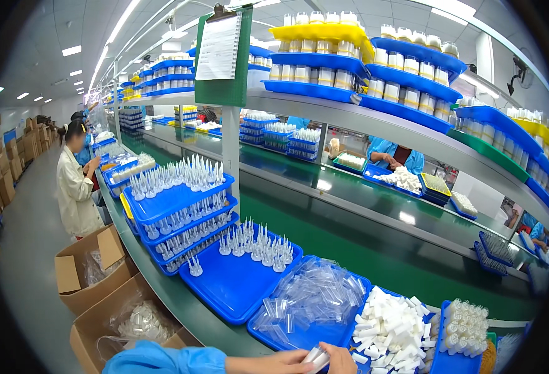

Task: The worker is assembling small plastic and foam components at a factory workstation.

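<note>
Because the lower edge of the head view cropped both hands, much of their pose was hard to make out. The left hand point(287, 363) and the right hand point(341, 359) met around a small whitish tube point(316, 357), each with bent fingers pinching it and partly hiding its ends. It was just in front of a blue tray point(325, 335) heaped with clear sleeves point(315, 293), near a pile of white pieces point(391, 327). The left forearm, in a blue sleeve point(168, 359), reached in nearly level from the left; the right forearm was cut off.
</note>
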Demonstrator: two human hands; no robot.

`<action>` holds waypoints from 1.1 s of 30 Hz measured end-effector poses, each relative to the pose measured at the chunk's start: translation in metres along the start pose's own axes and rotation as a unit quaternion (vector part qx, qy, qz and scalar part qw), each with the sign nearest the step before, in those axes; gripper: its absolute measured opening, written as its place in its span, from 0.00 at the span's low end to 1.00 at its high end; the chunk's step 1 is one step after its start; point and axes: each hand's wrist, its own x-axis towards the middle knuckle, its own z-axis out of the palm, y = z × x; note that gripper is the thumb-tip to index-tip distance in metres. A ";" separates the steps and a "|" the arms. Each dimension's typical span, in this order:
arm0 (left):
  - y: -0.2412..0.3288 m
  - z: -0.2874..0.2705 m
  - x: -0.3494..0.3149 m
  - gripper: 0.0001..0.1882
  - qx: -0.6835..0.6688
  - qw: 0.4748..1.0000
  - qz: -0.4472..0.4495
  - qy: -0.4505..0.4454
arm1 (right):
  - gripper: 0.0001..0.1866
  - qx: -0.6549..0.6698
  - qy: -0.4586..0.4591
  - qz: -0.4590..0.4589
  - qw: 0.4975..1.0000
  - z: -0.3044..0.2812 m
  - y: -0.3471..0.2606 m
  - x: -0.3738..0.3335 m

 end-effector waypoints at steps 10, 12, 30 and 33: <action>0.245 -0.146 -0.030 0.24 0.693 0.429 0.415 0.406 | 0.45 -0.123 -0.077 0.066 0.987 0.017 0.021 0.014; 0.295 -0.173 -0.018 0.23 0.735 0.297 0.425 0.437 | 0.43 -0.121 -0.052 0.073 0.989 0.018 0.021 0.014; 0.539 -0.270 0.034 0.13 0.707 0.376 0.101 0.591 | 0.17 -0.055 0.086 0.134 0.986 0.016 0.009 0.015; 0.545 -0.287 0.036 0.10 0.715 0.334 0.143 0.597 | 0.15 -0.050 0.097 0.136 0.985 0.015 0.005 0.019</action>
